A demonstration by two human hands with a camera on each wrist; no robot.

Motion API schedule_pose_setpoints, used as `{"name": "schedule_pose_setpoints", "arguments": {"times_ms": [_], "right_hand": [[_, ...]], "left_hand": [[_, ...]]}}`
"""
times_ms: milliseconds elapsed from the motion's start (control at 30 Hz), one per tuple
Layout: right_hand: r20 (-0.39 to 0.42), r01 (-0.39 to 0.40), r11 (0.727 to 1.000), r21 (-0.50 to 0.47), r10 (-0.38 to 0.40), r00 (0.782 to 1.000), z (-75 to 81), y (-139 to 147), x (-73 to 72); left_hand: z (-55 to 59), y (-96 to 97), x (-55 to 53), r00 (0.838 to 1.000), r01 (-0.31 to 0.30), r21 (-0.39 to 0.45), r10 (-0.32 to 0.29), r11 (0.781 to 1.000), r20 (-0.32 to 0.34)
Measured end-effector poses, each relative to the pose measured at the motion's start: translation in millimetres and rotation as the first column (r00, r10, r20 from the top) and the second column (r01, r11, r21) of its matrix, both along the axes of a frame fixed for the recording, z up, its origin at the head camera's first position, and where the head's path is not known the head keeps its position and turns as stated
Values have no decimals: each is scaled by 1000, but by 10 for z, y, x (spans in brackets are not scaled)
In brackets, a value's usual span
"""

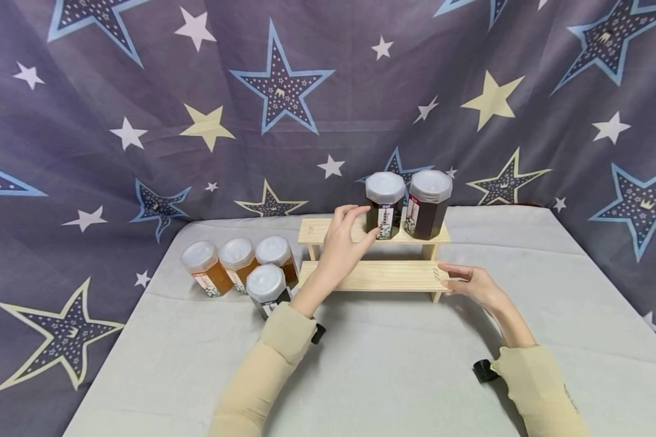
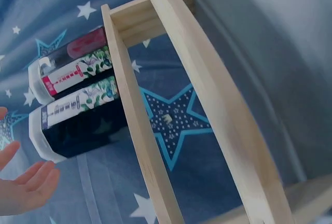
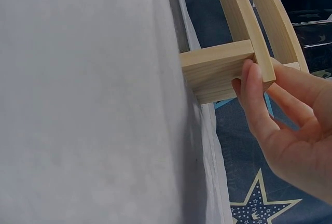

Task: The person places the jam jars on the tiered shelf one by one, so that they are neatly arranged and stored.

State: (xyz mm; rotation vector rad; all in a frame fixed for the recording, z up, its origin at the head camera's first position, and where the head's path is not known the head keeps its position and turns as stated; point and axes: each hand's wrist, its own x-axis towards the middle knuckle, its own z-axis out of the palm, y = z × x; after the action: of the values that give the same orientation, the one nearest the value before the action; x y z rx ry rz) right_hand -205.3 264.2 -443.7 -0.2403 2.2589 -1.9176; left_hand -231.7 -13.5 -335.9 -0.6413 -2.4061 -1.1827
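Wooden rack (image 1: pixel 385 277), right hand (image 1: pixel 477 286) gripping end, jars (image 1: pixel 429 206) atop

A dark purple-grey fabric curtain (image 1: pixel 350 109) — printed with blue-edged, cream and white five-pointed stars (image 1: pixel 281 82) — hangs in folds behind a pale grey cloth-covered table (image 1: pixel 393 364).

Two-tier stand (image 1: pixel 382 278) on a worktop (image 1: pixel 388 376)

The stand sits toward the far edge, a hanging cloth (image 1: pixel 284 170) behind. On the right half of its far, upper tier, two jars (image 1: pixel 384 209) stand side by side, the left hand (image 1: pixel 341 240) just left. The right hand (image 1: pixel 475 285) is at the near, lower tier's right end. Left of the stand, three jars (image 1: pixel 238 258) form a row; a fourth jar (image 1: pixel 267 290) is nearer, before the rightmost.
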Motion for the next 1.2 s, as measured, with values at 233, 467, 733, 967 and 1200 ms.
{"name": "schedule_pose_setpoints", "arguments": {"times_ms": [233,467,733,967,1200], "right_hand": [[7,10,1000,11,-10,1000,17,-10,17],[8,9,1000,10,-9,1000,22,-14,20],[4,8,1000,8,-8,1000,20,-15,16],[7,22,999,38,-23,1000,-7,-16,0],[5,21,999,35,-21,1000,-20,-10,-7]], "left_hand": [[-22,-194,65,1000,-14,-54,14,998,-7],[-58,-385,182,1000,-17,-78,15,997,-17],[-91,-596,309,998,-44,-109,38,993,-60],[-147,-800,362,989,-57,-129,37,990,-146],[-152,-959,435,986,-102,-135,82,986,-142]]}}
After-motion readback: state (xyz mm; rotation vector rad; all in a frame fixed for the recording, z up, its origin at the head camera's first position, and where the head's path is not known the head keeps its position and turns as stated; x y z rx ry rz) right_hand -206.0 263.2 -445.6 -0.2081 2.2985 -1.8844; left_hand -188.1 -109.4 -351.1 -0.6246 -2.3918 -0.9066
